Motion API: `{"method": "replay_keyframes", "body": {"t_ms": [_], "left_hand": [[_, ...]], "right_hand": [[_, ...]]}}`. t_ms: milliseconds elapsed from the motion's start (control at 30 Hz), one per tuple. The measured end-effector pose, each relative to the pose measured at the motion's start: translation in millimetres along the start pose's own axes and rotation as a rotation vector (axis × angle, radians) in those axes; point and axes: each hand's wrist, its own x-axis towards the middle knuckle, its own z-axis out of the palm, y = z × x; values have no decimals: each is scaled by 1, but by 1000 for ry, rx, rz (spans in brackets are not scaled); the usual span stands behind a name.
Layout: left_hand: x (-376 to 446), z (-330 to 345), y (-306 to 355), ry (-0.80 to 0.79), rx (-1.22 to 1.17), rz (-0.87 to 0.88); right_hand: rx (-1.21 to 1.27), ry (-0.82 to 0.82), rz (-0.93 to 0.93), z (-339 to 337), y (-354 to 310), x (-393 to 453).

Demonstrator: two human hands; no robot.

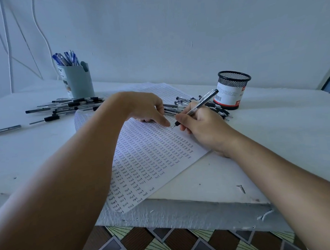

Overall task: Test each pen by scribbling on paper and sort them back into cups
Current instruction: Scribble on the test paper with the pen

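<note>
The right hand [202, 125] is holding a clear-barrelled pen [195, 108] in a writing grip, fingers curled round the lower barrel, tip touching the paper [148, 154] near its right edge. The heel of that hand is lying across the sheet's right border. The left hand [148, 108] is pressing down on the sheet just beside the pen tip, fingers extended and holding nothing.

The paper is lying at an angle, filled with rows of small handwritten words; its near corner is overhanging the front edge of the desk [274, 135].

Behind the right hand, a heap of black pens [180, 105] is lying near a mesh cup [232, 89], which is standing upright. At far left, a second spread of black pens [69, 108] is lying before a pale blue cup [79, 81] holding blue pens [65, 58]. One stray pen [5, 130] is lying near the left edge.

Bare desk surface is showing to the right of the sheet and at near left.
</note>
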Motion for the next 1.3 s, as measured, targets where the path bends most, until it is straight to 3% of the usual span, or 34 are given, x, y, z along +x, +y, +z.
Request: {"method": "replay_keyframes", "body": {"t_ms": [1300], "left_hand": [[0,0,0,-2,2,0]], "right_hand": [[-41,23,6,0,0,1]]}}
